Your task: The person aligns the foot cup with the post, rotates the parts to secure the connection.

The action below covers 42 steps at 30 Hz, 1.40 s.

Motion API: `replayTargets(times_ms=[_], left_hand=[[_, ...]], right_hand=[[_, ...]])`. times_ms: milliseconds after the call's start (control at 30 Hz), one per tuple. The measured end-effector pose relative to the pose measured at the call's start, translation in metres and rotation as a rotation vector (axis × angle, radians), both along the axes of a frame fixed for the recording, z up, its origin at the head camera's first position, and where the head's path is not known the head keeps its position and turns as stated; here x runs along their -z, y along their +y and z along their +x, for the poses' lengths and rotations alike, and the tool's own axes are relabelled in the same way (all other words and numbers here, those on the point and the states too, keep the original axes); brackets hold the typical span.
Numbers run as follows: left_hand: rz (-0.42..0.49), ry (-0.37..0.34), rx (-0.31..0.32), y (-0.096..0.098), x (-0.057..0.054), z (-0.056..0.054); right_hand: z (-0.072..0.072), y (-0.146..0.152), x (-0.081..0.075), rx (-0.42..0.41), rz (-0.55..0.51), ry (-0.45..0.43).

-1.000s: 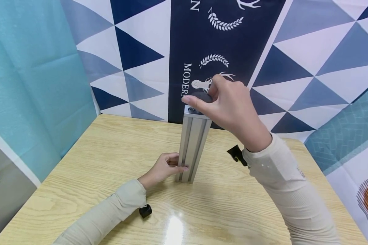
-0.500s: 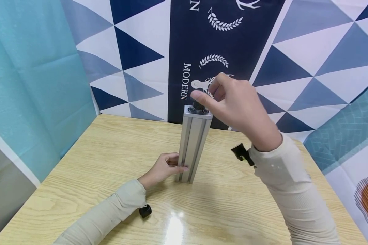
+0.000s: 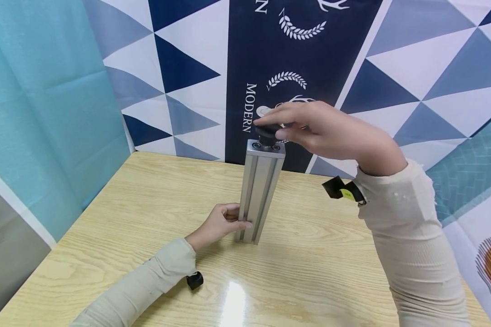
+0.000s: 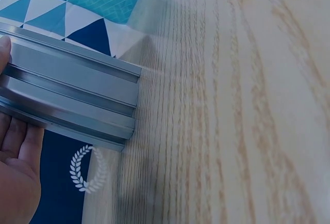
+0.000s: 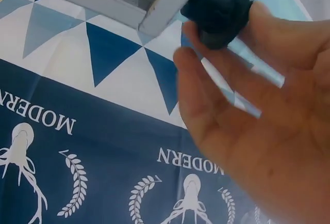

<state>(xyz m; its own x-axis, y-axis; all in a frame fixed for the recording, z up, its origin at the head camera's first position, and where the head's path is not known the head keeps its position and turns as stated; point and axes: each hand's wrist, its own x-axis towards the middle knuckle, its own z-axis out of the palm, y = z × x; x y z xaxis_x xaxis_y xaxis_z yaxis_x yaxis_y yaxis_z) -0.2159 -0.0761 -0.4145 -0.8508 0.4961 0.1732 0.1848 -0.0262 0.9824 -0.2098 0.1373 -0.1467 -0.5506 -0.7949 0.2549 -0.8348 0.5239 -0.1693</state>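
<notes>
A grooved aluminium extrusion (image 3: 258, 190) stands upright on the wooden table. A black knob (image 3: 266, 134) sits on its top end plate, between two screw heads. My left hand (image 3: 218, 223) grips the extrusion low down, thumb on the front and fingers round the back; the left wrist view shows the bar's (image 4: 77, 87) lower end against the table. At the top, my right hand (image 3: 331, 131) pinches the knob between thumb and fingers. The right wrist view shows the knob's wide rim (image 5: 229, 17) at the thumb, with the fingers on its other side.
The wooden table (image 3: 147, 195) spreads around the extrusion. Behind it hangs a patterned cloth (image 3: 188, 77) with triangles and a dark printed band. A teal curtain (image 3: 53, 104) hangs at the left. Small black wrist cameras (image 3: 195, 280) hang from both sleeves.
My right hand has turned from a raised, loosened pose, wrist swinging right, and its fingers now lie over and around the knob. The left hand and the extrusion have stayed put.
</notes>
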Motion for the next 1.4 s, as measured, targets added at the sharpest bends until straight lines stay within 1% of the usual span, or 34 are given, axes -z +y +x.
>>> replayTargets(times_ms=[67,167,233,300,333,400,467,567,633,700,733,800,900,967,1000,1067,1100,1133,1167,1233,1333,1400], left_hand=[[0.001,-0.002,0.0,0.0,0.0,0.0],[0.002,-0.008,0.003,0.0,0.001,0.0],[0.0,-0.015,0.002,0.001,0.006,-0.004],[0.0,-0.016,0.001,0.001,0.012,-0.008],[0.0,-0.017,0.0,0.002,0.015,-0.009],[-0.001,-0.015,-0.001,0.002,0.022,-0.014],[0.003,-0.011,-0.002,0.001,0.024,-0.015],[0.009,-0.01,-0.013,-0.001,0.026,-0.016],[0.011,-0.009,-0.008,0.0,0.027,-0.016],[0.011,-0.004,0.002,0.001,0.028,-0.016],[0.013,-0.001,0.008,0.001,0.028,-0.015],[0.017,0.006,0.018,0.002,0.029,-0.015],[0.027,0.011,0.007,0.001,0.028,-0.015],[0.028,0.015,0.0,0.001,0.027,-0.015],[0.027,0.016,-0.002,0.001,0.027,-0.015],[0.023,0.018,-0.004,0.001,0.026,-0.015],[0.02,0.018,-0.003,0.001,0.025,-0.015],[0.019,0.02,-0.001,0.001,0.025,-0.015],[0.019,0.021,0.002,0.001,0.025,-0.015],[0.022,0.021,0.008,0.001,0.025,-0.014],[0.028,0.019,0.015,0.001,0.025,-0.014],[0.029,0.015,0.018,0.002,0.025,-0.014]], right_hand=[[0.003,-0.005,0.001,0.105,-0.029,0.026],[0.009,-0.015,0.006,0.312,-0.103,0.052],[0.012,-0.021,0.011,0.429,-0.159,0.07],[0.014,-0.026,0.017,0.512,-0.205,0.097],[0.015,-0.028,0.02,0.54,-0.222,0.115],[0.016,-0.031,0.025,0.57,-0.249,0.148],[0.016,-0.035,0.027,0.585,-0.268,0.169],[0.017,-0.038,0.028,0.599,-0.27,0.172],[0.019,-0.037,0.027,0.606,-0.248,0.16],[0.021,-0.032,0.024,0.576,-0.213,0.133],[0.022,-0.029,0.023,0.539,-0.188,0.118],[0.021,-0.021,0.018,0.419,-0.124,0.069],[0.015,-0.01,0.011,0.161,-0.021,-0.014],[0.01,-0.003,0.006,0.024,0.031,-0.048],[0.008,-0.001,0.004,-0.021,0.046,-0.051],[0.006,0.0,0.002,-0.062,0.051,-0.034],[0.006,0.0,0.001,-0.047,0.048,-0.021],[0.006,-0.002,0.001,-0.014,0.036,-0.011],[0.008,-0.004,0.001,0.037,0.018,-0.002],[0.011,-0.012,0.003,0.174,-0.026,0.03],[0.015,-0.025,0.012,0.396,-0.119,0.097],[0.017,-0.033,0.019,0.499,-0.173,0.158]])
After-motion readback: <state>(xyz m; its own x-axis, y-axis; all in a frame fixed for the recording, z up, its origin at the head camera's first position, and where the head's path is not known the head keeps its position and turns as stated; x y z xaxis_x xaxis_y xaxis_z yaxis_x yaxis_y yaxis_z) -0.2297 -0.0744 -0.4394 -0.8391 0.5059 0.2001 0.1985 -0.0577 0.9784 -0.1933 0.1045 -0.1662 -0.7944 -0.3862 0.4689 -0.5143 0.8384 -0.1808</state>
